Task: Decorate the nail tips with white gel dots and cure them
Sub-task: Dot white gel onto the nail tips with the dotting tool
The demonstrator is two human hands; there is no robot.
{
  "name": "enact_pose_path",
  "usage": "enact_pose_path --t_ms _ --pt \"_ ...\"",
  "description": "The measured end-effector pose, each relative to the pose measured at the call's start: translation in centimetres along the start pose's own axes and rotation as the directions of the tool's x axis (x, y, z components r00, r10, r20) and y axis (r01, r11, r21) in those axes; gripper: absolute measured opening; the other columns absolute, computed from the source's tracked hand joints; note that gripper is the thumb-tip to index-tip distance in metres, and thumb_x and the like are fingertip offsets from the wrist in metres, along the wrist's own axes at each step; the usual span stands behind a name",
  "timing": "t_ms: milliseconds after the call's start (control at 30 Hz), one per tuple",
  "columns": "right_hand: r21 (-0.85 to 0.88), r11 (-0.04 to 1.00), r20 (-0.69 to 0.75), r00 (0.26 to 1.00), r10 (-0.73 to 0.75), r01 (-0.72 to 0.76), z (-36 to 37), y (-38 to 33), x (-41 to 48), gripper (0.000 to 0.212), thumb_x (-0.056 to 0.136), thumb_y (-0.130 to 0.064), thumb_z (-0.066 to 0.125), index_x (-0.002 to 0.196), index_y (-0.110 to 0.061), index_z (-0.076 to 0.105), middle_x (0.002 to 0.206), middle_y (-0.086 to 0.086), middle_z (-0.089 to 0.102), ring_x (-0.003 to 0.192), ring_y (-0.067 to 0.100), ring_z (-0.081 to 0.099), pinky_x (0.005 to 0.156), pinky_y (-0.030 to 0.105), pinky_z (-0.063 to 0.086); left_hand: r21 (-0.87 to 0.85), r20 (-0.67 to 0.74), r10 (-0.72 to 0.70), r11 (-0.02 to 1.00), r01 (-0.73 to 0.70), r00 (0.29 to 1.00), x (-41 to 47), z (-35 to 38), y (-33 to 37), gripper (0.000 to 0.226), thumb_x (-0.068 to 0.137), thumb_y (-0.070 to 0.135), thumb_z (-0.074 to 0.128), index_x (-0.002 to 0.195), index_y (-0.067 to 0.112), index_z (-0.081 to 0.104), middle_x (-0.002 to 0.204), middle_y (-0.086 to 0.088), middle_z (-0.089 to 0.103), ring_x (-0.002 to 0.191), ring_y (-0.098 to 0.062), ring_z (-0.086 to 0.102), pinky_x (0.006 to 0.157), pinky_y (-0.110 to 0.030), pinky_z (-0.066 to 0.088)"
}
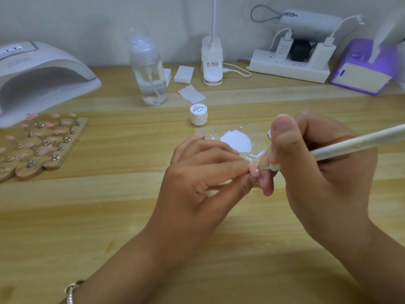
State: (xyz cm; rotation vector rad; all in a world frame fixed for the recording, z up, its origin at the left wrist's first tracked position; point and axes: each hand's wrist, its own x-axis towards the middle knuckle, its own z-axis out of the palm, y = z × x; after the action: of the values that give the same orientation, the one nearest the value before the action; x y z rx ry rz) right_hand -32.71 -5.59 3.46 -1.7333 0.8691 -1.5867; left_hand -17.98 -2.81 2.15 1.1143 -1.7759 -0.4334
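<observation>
Nearest the camera, a bracelet (pixel 70 291) sits on the left wrist. The left hand (pixel 197 178) pinches a pink nail tip (pixel 253 168) between the ends of its thumb and forefinger. The other fingers (pixel 203 148) are fanned out above, probably to keep them out of the work.

The nail tip pokes out just past the pinch, its pink face turned up towards the right hand. So little of it shows that I cannot call its long axis with confidence.

The right hand (pixel 324 172) grips a white dotting pen (pixel 355 142) low on the barrel, pencil-style. One lower finger is braced against the left fingertips, a rest that would steady so fine a stroke. The pen's long axis runs from the nail tip up and out to the right edge. Its metal point faces left, a white bead of gel at or just off the nail's surface.

Just beyond both sets of fingers lies a clear palette sheet (pixel 256 132) with a puddle of white gel (pixel 236 140) — close by for reloading, I'd judge. Behind it stands a small gel jar (pixel 198 114).

Well left of the left fingers, a wooden board (pixel 65 154) carries more pink tips on stands (pixel 41 139). A curing lamp (pixel 43 73) opens just behind the board, handy for the cure.

Farther back are a pump bottle (pixel 149 71), wipes (pixel 191 94), a power strip (pixel 289 66) and a purple device (pixel 363 69).
</observation>
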Motion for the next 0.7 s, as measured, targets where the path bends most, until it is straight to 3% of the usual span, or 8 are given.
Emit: enact_pose_path --t_ms 267,700 --pt "-0.007 1.000 0.017 1.000 0.001 -0.001 0.00 -0.20 0.11 0.039 0.099 -0.020 0.052 0.060 -0.016 0.049 0.049 -0.005 0.057 0.040 0.015 0.059 0.045 0.021 0.044 0.002 -0.004 0.004 1.000 -0.004 1.000 -0.03 0.03 0.03 0.010 0.085 0.025 0.070 0.090 0.027 0.078 0.088 0.020 0.071 0.099 -0.006 0.063 0.104 -0.049 0.038" --pt "-0.028 1.000 0.035 0.999 0.012 -0.011 -0.15 -0.20 0.01 0.041 0.099 -0.018 0.052 0.060 -0.007 0.051 0.050 0.000 0.059 0.039 0.014 0.057 0.045 0.021 0.044 0.005 0.003 0.003 1.000 -0.003 1.000 -0.13 0.04 -0.15 0.009 0.085 0.025 0.070 0.090 0.028 0.078 0.088 0.020 0.071 0.100 -0.006 0.063 0.105 -0.047 0.037"
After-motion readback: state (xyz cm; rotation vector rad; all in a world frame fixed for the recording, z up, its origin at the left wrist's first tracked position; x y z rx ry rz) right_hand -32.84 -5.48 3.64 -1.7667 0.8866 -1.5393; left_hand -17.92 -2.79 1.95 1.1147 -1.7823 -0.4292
